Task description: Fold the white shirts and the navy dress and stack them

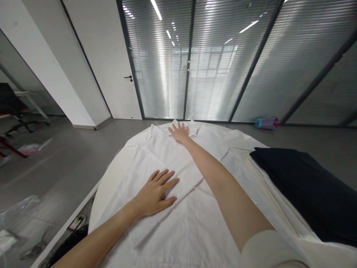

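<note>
A white shirt (195,208) lies spread over the round table (111,175), a dark garment (304,186) on its right side. My left hand (156,193) presses flat on a folded part near me, seemingly to pin it, fingers slightly spread. My right hand (180,132) rests open-palmed at the far collar, gripping nothing.

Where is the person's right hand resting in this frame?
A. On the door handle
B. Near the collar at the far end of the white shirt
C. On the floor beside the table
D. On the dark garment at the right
B: the right hand lies flat by the collar at the far end of the white shirt, while the left hand presses the shirt nearer the camera.
</note>
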`<state>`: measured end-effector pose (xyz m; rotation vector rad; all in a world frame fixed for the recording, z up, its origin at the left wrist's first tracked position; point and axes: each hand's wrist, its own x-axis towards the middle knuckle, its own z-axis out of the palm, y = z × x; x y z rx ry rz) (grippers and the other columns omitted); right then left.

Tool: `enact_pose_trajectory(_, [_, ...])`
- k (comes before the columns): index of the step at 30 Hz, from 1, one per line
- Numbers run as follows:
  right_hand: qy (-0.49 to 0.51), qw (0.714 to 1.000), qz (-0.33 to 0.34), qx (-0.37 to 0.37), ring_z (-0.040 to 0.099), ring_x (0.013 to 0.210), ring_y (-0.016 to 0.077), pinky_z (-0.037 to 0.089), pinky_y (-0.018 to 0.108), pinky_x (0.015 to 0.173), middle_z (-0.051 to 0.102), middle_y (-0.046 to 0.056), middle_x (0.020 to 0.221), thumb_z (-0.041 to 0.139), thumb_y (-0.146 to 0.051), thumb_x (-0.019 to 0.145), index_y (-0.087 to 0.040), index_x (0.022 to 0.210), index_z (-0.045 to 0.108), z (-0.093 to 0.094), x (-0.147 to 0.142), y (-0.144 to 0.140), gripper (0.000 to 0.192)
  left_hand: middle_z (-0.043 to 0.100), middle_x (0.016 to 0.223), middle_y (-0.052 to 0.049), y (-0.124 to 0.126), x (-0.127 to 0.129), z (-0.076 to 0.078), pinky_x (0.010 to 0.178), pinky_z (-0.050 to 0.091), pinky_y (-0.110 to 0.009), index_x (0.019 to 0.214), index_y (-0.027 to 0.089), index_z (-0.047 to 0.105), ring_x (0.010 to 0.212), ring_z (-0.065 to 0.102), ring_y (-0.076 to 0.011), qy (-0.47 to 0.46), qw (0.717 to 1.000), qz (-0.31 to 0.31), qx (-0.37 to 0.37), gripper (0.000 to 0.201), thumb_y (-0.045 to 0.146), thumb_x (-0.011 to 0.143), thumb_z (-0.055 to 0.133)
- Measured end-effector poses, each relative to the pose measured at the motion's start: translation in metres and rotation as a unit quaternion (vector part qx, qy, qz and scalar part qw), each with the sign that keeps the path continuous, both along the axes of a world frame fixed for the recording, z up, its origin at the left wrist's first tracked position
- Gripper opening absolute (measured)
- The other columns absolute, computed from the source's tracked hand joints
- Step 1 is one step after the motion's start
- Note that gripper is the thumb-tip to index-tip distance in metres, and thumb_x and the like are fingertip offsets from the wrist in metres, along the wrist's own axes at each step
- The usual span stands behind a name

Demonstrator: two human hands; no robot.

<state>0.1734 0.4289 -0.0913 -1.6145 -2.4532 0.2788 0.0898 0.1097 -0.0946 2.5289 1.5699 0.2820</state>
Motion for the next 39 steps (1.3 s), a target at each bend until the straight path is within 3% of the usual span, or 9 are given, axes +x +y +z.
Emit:
enact_pose_trajectory(4, [-0.002,0.996,-0.093,-0.011,0.003,0.153,0.0348,-0.001,0.062,0.118,0.009,0.013,0.168,0.011,-0.064,0.100,-0.021,0.162,0.015,-0.004,0.029,0.004,0.076,0.032,0.162,-0.005,0.000,0.000,-0.001,0.121,0.024,-0.055,0.153,0.032,0.039,0.150,0.027,-0.0306,0.000,1.000,-0.001,0.002,0.060,0.051,0.097,0.051])
enact_pose_trajectory(7, [-0.017,0.994,-0.107,-0.034,0.010,0.152,0.0333,0.003,0.060,0.119,0.018,0.013,0.166,0.021,-0.063,0.099,-0.020,0.161,0.018,-0.011,0.038,0.004,0.077,0.032,0.162,-0.005,0.000,-0.001,-0.001,0.121,0.023,-0.056,0.153,0.033,0.039,0.150,0.027,-0.0306,-0.006,1.000,-0.002,0.001,0.060,0.052,0.097,0.051])
enact_pose_trajectory(9, [-0.020,0.992,-0.121,-0.008,0.005,0.152,0.0357,-0.004,0.060,0.118,0.014,0.015,0.167,0.021,-0.065,0.098,-0.016,0.161,0.017,-0.014,0.033,0.003,0.081,0.032,0.163,-0.005,0.000,-0.001,-0.001,0.121,0.023,-0.056,0.153,0.033,0.039,0.150,0.026,-0.0307,-0.007,1.000,-0.002,-0.001,0.060,0.052,0.097,0.051])
enact_pose_trajectory(13, [-0.029,0.997,-0.059,0.030,-0.006,0.153,0.0333,-0.008,0.058,0.118,-0.002,0.012,0.169,0.018,-0.068,0.097,-0.017,0.162,0.012,-0.016,0.018,-0.003,0.083,0.031,0.163,-0.005,0.000,0.000,0.000,0.121,0.023,-0.055,0.153,0.033,0.039,0.150,0.026,-0.0303,-0.005,1.000,0.001,-0.003,0.060,0.052,0.097,0.051])
enact_pose_trajectory(18, [-0.017,0.999,-0.015,-0.030,0.004,0.153,0.0323,0.005,0.056,0.120,0.004,0.009,0.169,0.022,-0.070,0.097,-0.023,0.160,0.025,-0.011,0.014,0.000,0.079,0.031,0.163,-0.005,0.001,0.000,-0.001,0.121,0.023,-0.055,0.152,0.033,0.040,0.150,0.027,-0.0307,-0.006,1.000,0.000,-0.002,0.059,0.052,0.097,0.051])
enact_pose_trajectory(23, [0.031,0.992,-0.121,0.012,0.006,0.152,0.0351,0.009,0.058,0.118,0.006,0.019,0.167,0.013,-0.059,0.102,-0.012,0.160,0.018,-0.009,0.039,0.011,0.075,0.032,0.163,-0.004,0.000,-0.001,-0.003,0.122,0.023,-0.054,0.153,0.034,0.039,0.150,0.027,-0.0302,-0.012,1.000,-0.003,0.005,0.060,0.052,0.097,0.052])
enact_pose_trajectory(30, [0.036,0.993,-0.115,0.014,0.044,0.136,0.0300,0.035,0.046,0.110,0.046,0.019,0.150,0.026,-0.045,0.103,-0.013,0.148,0.045,-0.008,0.082,0.019,0.059,0.034,0.162,-0.004,0.001,-0.002,-0.004,0.122,0.023,-0.053,0.152,0.035,0.040,0.150,0.028,-0.0302,-0.022,1.000,-0.004,0.012,0.059,0.052,0.097,0.053])
enact_pose_trajectory(34, [0.039,0.982,-0.178,0.056,0.051,0.128,0.0347,0.042,0.046,0.101,0.051,0.027,0.139,0.021,-0.026,0.101,-0.007,0.140,0.054,0.000,0.106,0.015,0.055,0.034,0.162,-0.004,0.001,-0.002,-0.004,0.122,0.023,-0.054,0.152,0.034,0.041,0.150,0.029,-0.0301,-0.019,1.000,-0.003,0.009,0.059,0.051,0.097,0.052])
enact_pose_trajectory(39, [0.030,0.984,-0.162,0.068,0.060,0.116,0.0308,0.048,0.040,0.093,0.060,0.020,0.128,0.024,-0.027,0.102,-0.016,0.129,0.065,-0.006,0.134,0.005,0.050,0.032,0.163,-0.005,0.001,-0.002,-0.006,0.122,0.023,-0.053,0.152,0.032,0.041,0.150,0.027,-0.0295,0.003,1.000,0.002,0.010,0.058,0.051,0.098,0.050])
